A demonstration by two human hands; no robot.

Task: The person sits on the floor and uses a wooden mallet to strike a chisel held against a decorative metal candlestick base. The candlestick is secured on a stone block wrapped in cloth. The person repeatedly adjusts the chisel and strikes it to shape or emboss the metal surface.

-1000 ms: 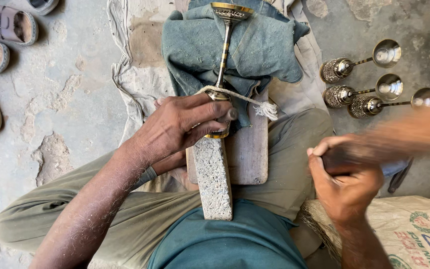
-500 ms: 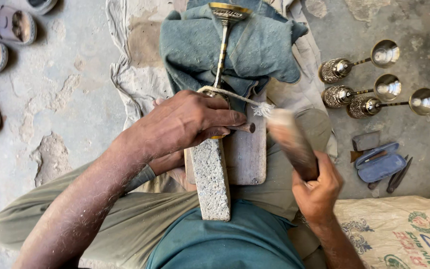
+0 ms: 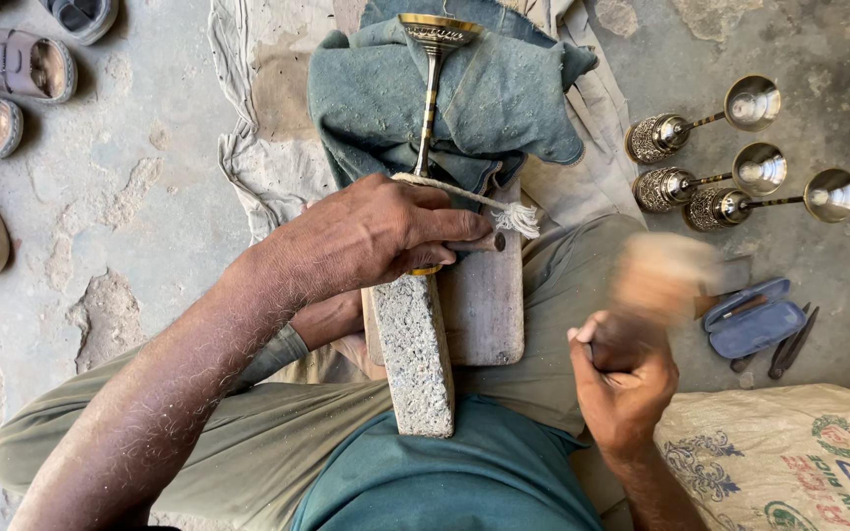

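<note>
Across the person's lap lies a rough grey stone block [image 3: 413,359] on a brown wooden board [image 3: 489,305], and on it a slim brass goblet [image 3: 432,69] lies lengthwise, its engraved cup pointing away from the body, its striped stem running back under the left hand [image 3: 371,236]. That hand presses down, fingers closed over the stem's near end and a thin dark tool [image 3: 479,243]. A blue-grey cloth [image 3: 504,98] cushions the cup. The right hand [image 3: 622,379] is clenched around a blurred wooden mallet [image 3: 661,280]. Three similar brass goblets [image 3: 740,162] lie right, beside an open blue case [image 3: 752,324] holding small tools.
</note>
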